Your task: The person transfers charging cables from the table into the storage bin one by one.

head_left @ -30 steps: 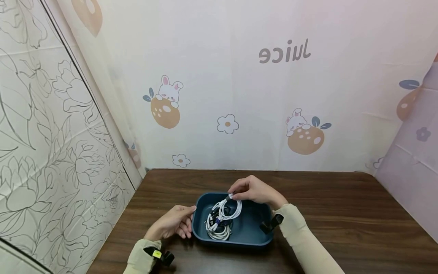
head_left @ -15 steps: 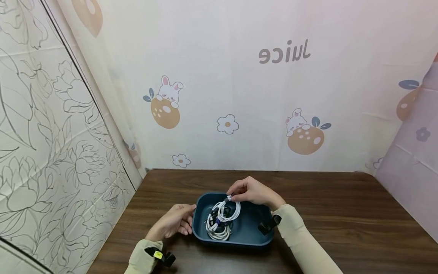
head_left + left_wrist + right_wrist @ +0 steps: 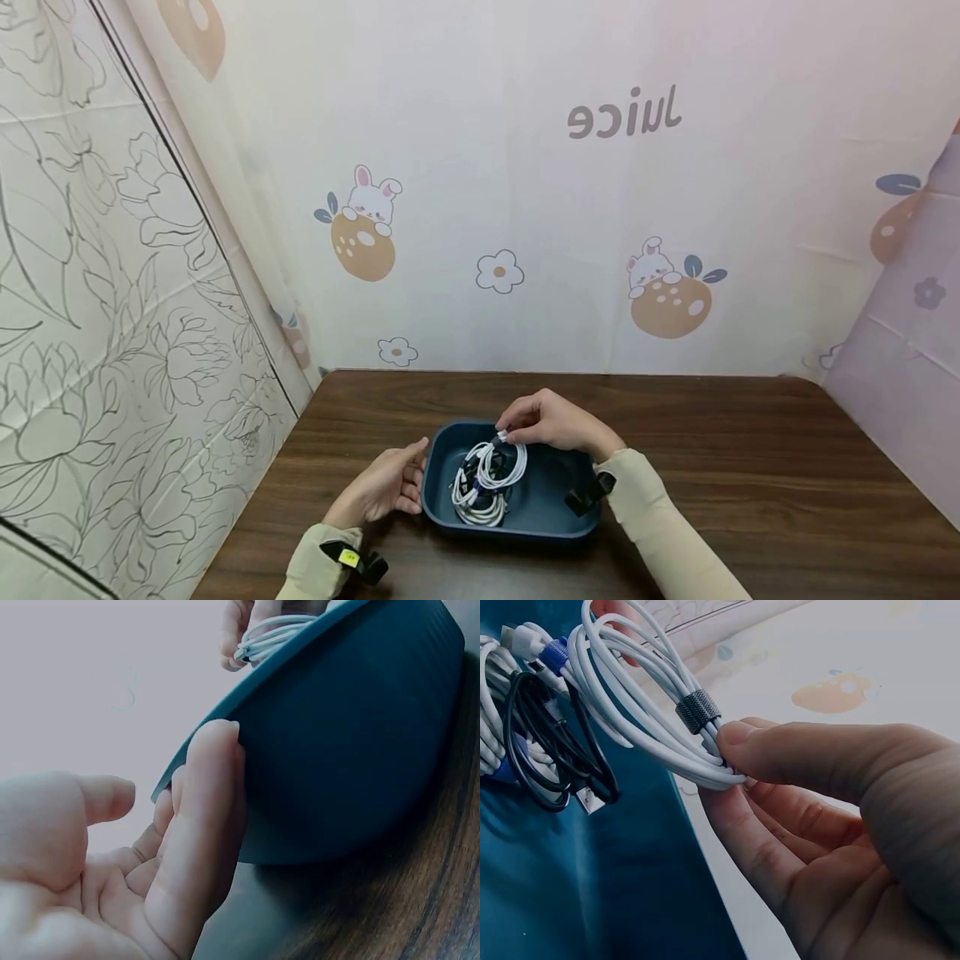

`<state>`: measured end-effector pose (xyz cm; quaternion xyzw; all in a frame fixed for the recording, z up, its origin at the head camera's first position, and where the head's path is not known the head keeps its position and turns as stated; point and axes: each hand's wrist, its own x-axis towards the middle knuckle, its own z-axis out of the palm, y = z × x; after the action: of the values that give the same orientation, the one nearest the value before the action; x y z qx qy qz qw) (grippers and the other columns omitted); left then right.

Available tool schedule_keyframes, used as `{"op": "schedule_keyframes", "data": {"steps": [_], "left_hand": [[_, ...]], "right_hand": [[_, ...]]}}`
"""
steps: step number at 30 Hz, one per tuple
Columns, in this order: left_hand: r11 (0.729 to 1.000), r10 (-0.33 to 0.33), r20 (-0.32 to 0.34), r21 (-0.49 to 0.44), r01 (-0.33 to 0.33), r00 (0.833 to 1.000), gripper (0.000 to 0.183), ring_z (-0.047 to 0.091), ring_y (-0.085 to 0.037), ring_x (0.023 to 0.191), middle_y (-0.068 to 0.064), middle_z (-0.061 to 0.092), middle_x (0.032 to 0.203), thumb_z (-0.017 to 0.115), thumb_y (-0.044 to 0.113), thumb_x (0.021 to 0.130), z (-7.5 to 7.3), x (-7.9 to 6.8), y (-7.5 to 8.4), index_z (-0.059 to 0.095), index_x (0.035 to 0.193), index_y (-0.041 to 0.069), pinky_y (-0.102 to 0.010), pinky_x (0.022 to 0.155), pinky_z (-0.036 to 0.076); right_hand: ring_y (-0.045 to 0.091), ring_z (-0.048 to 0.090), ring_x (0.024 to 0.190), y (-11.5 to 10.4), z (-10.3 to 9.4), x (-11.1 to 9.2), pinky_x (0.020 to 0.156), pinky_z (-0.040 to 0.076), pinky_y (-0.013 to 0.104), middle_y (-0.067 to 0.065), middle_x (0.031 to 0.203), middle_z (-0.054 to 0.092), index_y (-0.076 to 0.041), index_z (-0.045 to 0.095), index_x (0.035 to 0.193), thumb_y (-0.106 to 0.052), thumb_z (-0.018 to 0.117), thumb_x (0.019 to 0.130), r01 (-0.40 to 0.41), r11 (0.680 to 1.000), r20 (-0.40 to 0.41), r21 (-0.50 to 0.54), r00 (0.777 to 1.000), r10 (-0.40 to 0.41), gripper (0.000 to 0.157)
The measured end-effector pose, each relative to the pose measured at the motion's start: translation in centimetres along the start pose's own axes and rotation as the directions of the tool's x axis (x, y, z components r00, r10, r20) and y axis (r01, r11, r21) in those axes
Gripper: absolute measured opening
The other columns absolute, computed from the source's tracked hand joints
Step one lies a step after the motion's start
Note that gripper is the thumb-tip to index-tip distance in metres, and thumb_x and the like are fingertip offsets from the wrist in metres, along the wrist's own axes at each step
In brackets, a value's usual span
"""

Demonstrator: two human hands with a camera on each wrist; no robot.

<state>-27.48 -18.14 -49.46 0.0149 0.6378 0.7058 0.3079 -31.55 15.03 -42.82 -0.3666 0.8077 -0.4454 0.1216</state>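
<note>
A dark blue plastic bin (image 3: pixel 547 504) sits on the table, with coiled cables in its left part. My right hand (image 3: pixel 551 421) pinches a coiled white cable (image 3: pixel 615 690) between thumb and fingers near its grey strap (image 3: pixel 697 711). The coil hangs over the bin, above other bundles. Among these are a black cable (image 3: pixel 536 739) and a white one with a blue strap (image 3: pixel 555 656). At the bin's left side, my left hand (image 3: pixel 386 487) has its fingers against the outer wall; its thumb stands apart from the rim in the left wrist view.
The dark wooden table (image 3: pixel 735 467) extends to both sides of the bin. Behind it hangs a printed curtain (image 3: pixel 570 208), and a flower-patterned sheet (image 3: pixel 150 317) slopes along the left. A black wrist camera (image 3: pixel 588 496) on the right arm overhangs the bin's right end.
My left thumb has lifted off the bin's rim. The right hand has shifted slightly left and down with the white cable coil. The bin stays put.
</note>
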Motion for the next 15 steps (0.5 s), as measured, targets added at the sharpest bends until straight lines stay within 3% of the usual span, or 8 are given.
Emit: {"op": "schedule_keyframes", "data": {"steps": [7, 15], "left_hand": [[1.0, -0.015, 0.018, -0.004, 0.015, 1.0, 0.042, 0.064, -0.008, 0.05, 0.004, 0.062, 0.063, 0.052, 0.045, 0.107, -0.05, 0.12, -0.09, 0.063, 0.089, 0.009, -0.028, 0.053, 0.06], [0.999, -0.029, -0.015, 0.024, 0.03, 0.999, 0.041, 0.066, -0.008, 0.048, 0.003, 0.06, 0.068, 0.055, 0.047, 0.105, -0.03, -0.11, -0.01, 0.064, 0.092, 0.008, -0.026, 0.051, 0.059]], "right_hand": [[0.014, 0.067, 0.092, 0.4, 0.37, 0.26, 0.083, 0.059, 0.026, 0.009, 0.115, 0.075, -0.002, 0.077, 0.115, -0.014, 0.073, 0.096, 0.016, 1.0, 0.009, 0.012, 1.0, -0.016, 0.022], [0.018, 0.07, 0.094, 0.75, 0.87, 0.38, 0.083, 0.059, 0.023, 0.013, 0.115, 0.075, -0.002, 0.076, 0.115, -0.01, 0.073, 0.096, 0.002, 0.999, 0.02, 0.033, 1.0, -0.003, 0.021]]}}
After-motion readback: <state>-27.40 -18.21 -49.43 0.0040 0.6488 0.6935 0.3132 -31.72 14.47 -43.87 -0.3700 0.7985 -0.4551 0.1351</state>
